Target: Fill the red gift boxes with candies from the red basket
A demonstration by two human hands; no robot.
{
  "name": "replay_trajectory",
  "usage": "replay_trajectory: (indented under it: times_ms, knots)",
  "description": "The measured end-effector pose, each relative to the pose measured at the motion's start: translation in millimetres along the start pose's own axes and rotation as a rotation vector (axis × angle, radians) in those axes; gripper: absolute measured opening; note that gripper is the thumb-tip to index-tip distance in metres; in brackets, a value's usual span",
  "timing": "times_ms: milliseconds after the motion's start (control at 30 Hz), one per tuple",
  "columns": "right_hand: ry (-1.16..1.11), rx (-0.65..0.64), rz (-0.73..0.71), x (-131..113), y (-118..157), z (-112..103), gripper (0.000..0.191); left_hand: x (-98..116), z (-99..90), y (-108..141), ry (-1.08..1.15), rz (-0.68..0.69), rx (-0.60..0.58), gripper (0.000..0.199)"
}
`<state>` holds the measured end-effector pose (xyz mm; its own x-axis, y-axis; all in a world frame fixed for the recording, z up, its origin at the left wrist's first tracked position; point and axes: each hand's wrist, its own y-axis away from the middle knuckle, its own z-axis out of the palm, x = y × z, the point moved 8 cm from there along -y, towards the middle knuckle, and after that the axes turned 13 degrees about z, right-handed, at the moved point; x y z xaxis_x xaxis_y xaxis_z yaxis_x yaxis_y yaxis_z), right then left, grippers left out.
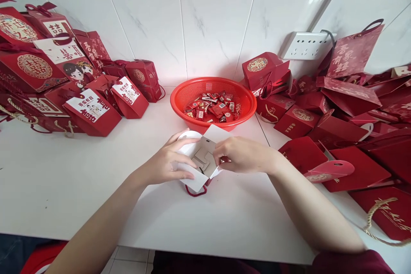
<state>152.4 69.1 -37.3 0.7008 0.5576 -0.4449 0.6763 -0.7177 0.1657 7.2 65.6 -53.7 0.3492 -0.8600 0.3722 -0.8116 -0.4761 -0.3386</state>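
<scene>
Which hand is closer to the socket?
Right. The right hand is at the open box, left of the socket and nearer the person; the left hand is farther left, on the box's other side.

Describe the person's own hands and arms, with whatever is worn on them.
The left hand and right hand are bare: no gloves, and no rings that I can see. The left forearm and right forearm are bare too, with no watch or bracelet in view. A dark maroon sleeve shows above the right elbow; no left sleeve can be made out.
</scene>
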Motion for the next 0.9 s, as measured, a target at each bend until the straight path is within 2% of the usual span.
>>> replay_trajectory:
  times_ms: [100,300,367,467,600,700,767,833,900]
  knots:
    - [-0.011,-0.008,-0.001,2,-1,1,0.018,-6,4.3,1,-0.116,0.013,0.026,0.007]
    - [0.016,0.066,0.086,16,-1,-6,0.021,8,6.5,0,-0.449,0.175,0.180,0.015]
    - [0.001,0.105,0.101,19,2,-13,0.025,13,7.0,2,-0.456,0.208,0.215,0.017]
    - [-0.031,0.202,0.130,22,9,-30,0.023,15,2.1,6,-0.362,0.226,0.295,0.036]
    - [-0.011,0.318,0.258,33,17,-47,0.019,14,-13.4,13,-0.268,0.211,0.493,0.041]
    - [0.018,0.385,0.435,48,19,-51,0.018,4,-25.5,19,-0.214,0.056,0.673,0.037]
    - [0.022,0.372,0.505,55,17,-46,0.017,-13,-29.4,24,-0.106,-0.175,0.759,0.033]
    - [-0.003,0.329,0.489,56,12,-39,0.015,-33,-23.8,29,0.105,-0.424,0.766,0.025]
    - [-0.071,0.289,0.421,52,8,-34,0.012,-47,-11.5,30,0.357,-0.599,0.706,0.023]
